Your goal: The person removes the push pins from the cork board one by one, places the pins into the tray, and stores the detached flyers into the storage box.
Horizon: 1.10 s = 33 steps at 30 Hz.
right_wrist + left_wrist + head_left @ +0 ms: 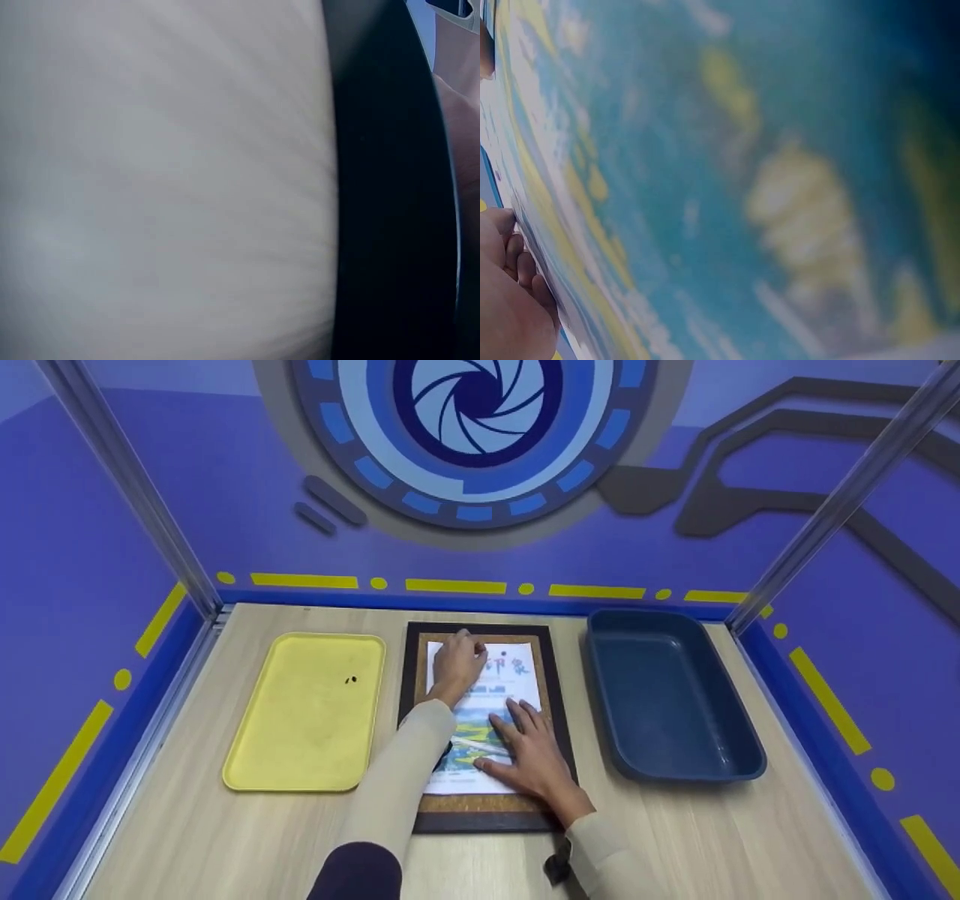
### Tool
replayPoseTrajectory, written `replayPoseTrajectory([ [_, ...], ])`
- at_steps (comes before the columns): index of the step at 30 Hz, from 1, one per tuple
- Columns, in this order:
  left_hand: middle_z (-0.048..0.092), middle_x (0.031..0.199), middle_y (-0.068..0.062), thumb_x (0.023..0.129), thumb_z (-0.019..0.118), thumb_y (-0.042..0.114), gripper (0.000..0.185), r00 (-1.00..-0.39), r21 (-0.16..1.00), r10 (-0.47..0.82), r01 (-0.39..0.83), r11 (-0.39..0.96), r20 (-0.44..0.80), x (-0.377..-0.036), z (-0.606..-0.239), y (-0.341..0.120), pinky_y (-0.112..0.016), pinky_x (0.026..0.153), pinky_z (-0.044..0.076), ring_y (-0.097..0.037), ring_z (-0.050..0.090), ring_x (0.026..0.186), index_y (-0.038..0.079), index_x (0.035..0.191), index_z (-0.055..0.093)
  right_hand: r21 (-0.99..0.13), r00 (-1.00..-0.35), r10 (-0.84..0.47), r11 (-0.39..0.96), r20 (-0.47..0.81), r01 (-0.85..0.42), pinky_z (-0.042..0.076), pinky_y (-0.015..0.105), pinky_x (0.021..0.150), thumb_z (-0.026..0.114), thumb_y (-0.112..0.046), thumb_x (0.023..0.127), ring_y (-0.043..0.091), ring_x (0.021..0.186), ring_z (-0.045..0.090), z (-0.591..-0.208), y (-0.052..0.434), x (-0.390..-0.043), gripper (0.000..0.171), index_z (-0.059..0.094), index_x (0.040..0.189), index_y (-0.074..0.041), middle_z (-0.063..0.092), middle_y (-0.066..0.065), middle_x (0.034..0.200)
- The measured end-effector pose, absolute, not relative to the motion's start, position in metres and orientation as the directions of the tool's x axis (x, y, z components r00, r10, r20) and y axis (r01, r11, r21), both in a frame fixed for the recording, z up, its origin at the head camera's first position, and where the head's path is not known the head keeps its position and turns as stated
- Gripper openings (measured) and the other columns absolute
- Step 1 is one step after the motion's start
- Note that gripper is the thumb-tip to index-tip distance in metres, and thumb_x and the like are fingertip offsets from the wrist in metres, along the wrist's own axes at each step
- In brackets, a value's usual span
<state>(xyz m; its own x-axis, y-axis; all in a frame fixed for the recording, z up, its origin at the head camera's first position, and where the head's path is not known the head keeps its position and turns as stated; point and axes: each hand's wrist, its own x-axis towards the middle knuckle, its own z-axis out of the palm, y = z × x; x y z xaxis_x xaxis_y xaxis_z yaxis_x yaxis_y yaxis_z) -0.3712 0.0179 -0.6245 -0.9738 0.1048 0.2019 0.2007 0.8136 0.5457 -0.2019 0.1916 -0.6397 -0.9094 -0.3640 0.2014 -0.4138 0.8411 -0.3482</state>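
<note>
A dark-framed cork board (424, 810) lies flat at the table's middle, with a printed paper sheet (517, 679) on it. My left hand (457, 660) reaches to the sheet's top left corner, fingers curled and fingertips bunched against it. Whatever they pinch is hidden. My right hand (529, 750) lies flat on the sheet's lower half with fingers spread, pressing it down. The left wrist view shows only the blurred blue and yellow print of the paper sheet (727, 187), with my fingers (514, 262) at its edge. The right wrist view is a pale blur.
A yellow tray (300, 735) sits left of the board with two small dark specks (350, 680) on it. A deep blue bin (667, 697) stands to the right. Blue walls and metal posts enclose the wooden table (712, 840).
</note>
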Motion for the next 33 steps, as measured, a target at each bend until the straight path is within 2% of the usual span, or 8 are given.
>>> replayPoseTrajectory([
  [16, 0.063, 0.103, 0.0, 0.103, 0.071, 0.025, 0.013, -0.967, 0.509, 0.124, 0.224, 0.831, 0.222, -0.373, -0.6259, 0.0163, -0.041, 0.085, 0.055, -0.021, 0.062, 0.099, 0.016, 0.105, 0.08, -0.351, -0.898, -0.368, 0.83, 0.24, -0.434, 0.029, 0.068, 0.119, 0.065, -0.078, 0.088, 0.042, 0.154, 0.031, -0.6438, 0.1918, -0.2031, 0.087, 0.059, 0.153, -0.02, 0.038, 0.015, 0.167],
  [33, 0.063, 0.1, -0.001, 0.104, 0.071, 0.026, 0.014, -0.966, 0.538, 0.12, 0.228, 0.812, 0.228, -0.3701, -0.6242, 0.0163, -0.041, 0.085, 0.056, -0.021, 0.062, 0.096, 0.015, 0.105, 0.079, -0.343, -0.911, -0.358, 0.846, 0.204, -0.409, 0.024, 0.068, 0.122, 0.061, -0.082, 0.088, 0.04, 0.156, 0.029, -0.6414, 0.1914, -0.2033, 0.09, 0.057, 0.155, -0.021, 0.037, 0.014, 0.169],
])
